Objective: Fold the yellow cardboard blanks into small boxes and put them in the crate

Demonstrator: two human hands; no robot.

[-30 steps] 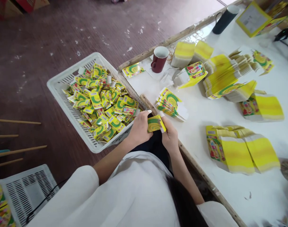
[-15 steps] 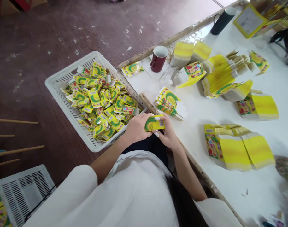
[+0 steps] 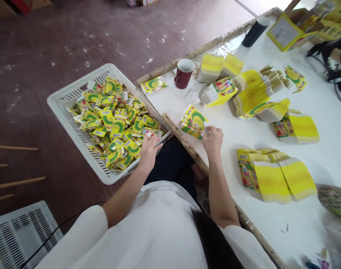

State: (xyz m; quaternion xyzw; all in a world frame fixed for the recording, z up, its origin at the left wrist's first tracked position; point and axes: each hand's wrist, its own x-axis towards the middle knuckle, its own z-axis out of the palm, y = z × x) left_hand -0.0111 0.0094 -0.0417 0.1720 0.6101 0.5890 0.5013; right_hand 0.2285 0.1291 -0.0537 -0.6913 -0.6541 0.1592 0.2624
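My left hand is at the near right rim of a white plastic basket, fingers spread and holding nothing. The basket is heaped with small yellow-green printed boxes. Over the white table, my right hand has its thumb and fingers closed on the near right corner of a small fanned stack of flat cartons. Whether it grips one carton or more is hidden by the fingers.
A maroon mug stands beyond the stack and a dark mug farther back. Bundles of flat yellow cartons cover parts of the table. A wooden strip edges it. A second white crate is at lower left.
The box that both hands held is out of them. My left hand has moved left to the basket and opened; my right hand has moved right and forward onto the carton stack.
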